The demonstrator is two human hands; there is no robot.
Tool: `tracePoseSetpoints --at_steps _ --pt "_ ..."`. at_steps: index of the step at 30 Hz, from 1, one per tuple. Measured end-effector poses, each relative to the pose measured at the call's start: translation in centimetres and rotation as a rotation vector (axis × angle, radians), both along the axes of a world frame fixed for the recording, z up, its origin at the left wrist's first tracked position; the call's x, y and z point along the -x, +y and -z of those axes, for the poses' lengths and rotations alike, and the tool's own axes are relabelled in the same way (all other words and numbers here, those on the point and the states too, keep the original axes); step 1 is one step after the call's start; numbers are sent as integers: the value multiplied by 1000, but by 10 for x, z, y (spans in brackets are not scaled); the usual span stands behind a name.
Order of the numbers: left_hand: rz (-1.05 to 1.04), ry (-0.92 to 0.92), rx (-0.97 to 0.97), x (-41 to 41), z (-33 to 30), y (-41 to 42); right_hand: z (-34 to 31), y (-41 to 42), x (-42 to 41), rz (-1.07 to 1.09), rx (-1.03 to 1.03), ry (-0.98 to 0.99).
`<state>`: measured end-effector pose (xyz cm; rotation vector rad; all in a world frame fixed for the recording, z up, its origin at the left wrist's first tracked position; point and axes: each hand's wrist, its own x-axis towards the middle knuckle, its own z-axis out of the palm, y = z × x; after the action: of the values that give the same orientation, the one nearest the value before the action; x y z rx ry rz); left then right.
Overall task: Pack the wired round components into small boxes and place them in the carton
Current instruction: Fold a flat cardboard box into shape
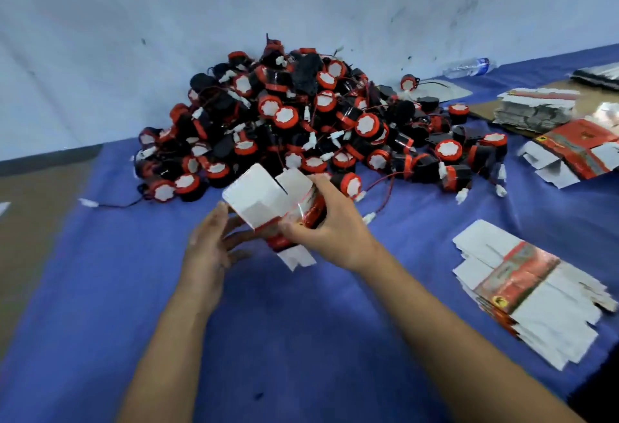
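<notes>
Red-and-white small box (284, 208), flaps open, sits gripped in the right hand (330, 228); the left hand (209, 241) touches it with straight fingers, before the component pile (301, 121).

No text can be read anywhere in the view. The red printed panels on the flat box blanks (522, 283) at four o'clock and on the blanks (579, 151) at two o'clock carry small yellow-and-black emblems, but their lettering is too blurred to make out. The label on the water bottle (469, 67) at one o'clock is likewise illegible.
</notes>
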<state>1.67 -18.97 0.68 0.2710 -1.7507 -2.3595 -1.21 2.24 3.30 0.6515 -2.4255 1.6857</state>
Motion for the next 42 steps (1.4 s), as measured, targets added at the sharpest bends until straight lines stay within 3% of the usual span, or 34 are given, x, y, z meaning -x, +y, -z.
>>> tracePoseSetpoints --at_steps 3,5,7,11,14,16,24,26,29,31,36,42 --pt "133 96 10 -11 12 -45 7 -50 1 -139 552 -561" --pt "275 144 178 -15 19 -64 14 -64 3 -184 709 -767" --pt "371 134 321 -15 19 -65 23 -65 11 -204 705 -800" --pt "195 149 751 -10 5 -29 30 -66 20 -254 440 -727" --pt "138 371 812 -9 8 -18 33 -68 21 -308 311 -642" --pt "70 370 812 -10 9 -18 32 -66 19 -340 266 -603" --pt "-75 345 747 -6 13 -15 29 -67 9 -394 304 -588" --pt "-111 319 594 -6 10 -13 30 -69 7 -460 391 -620" --pt "-124 182 124 -3 8 -9 31 -67 9 -523 486 -633" --pt "-104 79 -17 -1 6 -6 34 -65 11 -571 480 -570" --pt "-112 0 -39 -5 -2 7 36 -64 13 -609 498 -512" --pt "-73 33 -27 -7 -3 7 36 -70 10 -358 367 -421"
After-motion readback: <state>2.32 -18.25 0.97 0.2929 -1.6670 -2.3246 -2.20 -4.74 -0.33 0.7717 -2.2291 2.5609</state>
